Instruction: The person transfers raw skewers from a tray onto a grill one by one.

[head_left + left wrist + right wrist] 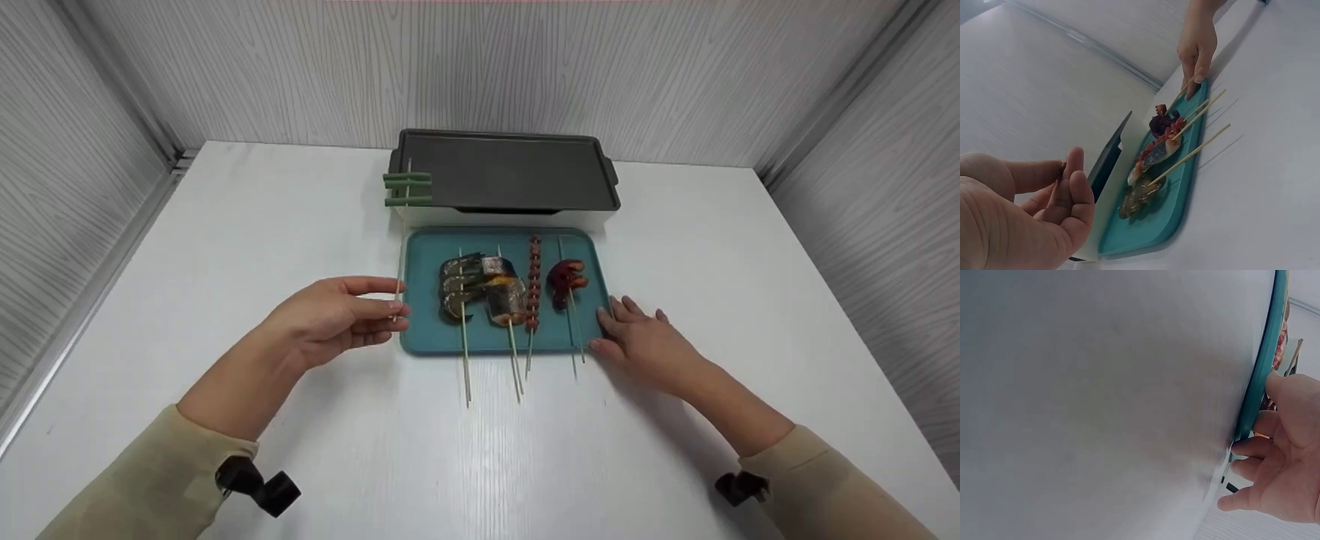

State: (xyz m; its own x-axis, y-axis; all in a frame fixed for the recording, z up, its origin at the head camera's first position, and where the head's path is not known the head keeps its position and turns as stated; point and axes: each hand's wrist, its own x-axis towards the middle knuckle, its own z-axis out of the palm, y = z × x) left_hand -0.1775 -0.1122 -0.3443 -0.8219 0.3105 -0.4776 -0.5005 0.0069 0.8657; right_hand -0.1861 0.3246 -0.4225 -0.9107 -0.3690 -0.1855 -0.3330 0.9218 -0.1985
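Observation:
My left hand point(337, 319) pinches the lower end of a thin skewer point(402, 255) between thumb and fingers. Green stalk pieces point(407, 201) sit across its upper part, over the left end of a dark griddle point(517, 172). The left wrist view shows the fingertips point(1075, 160) pressed together. At the near right corner of a teal tray point(433, 341), my right hand point(645, 345) holds the rim with bent fingers. On that tray lie skewers of shrimp point(456, 289), fish pieces point(506, 300), small red pieces point(534, 281) and a dark red octopus-like piece point(562, 279).
Behind the tray stands the flat griddle on its white base point(540, 220). Several skewer sticks point(467, 375) stick out past the tray's near edge. A white table point(480, 465) lies beneath, with pale wood-grain walls point(480, 75) at the back and sides.

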